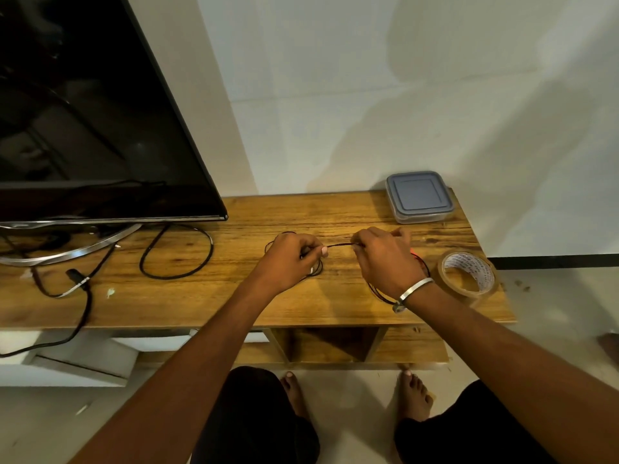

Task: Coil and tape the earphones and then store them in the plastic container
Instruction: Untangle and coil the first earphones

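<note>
Nearest you are your bare feet (413, 395) on the pale floor, in front of the wooden table (234, 296). Both forearms reach out over its front edge.

Your right hand (385, 259) has a silver bangle (415, 289) at the wrist. Its fingers are curled and pinch the black earphone cord (340, 244) at the fingertips. More loops of that cord lie on the table under and just beside this wrist, with a small red mark showing on them. Your left hand (291, 259) is also curled, with thumb and fingers pinching the other end of the same short stretch. That stretch runs taut between the two hands, just above the wood. Further loops hang around the left hand and touch the table; how many, you cannot tell.

Just right of your right wrist the roll of clear tape (467, 274) lies flat near the table's right edge, apart from the cord.

Left of your hands a thicker black cable (177, 252) makes a loose loop on the wood, and more cables trail off the front edge.

Further back, the container (418, 197) sits at the right rear corner against the wall, its grey lid on. At the left rear stands a dark TV (83, 112) on a curved silver stand.
</note>
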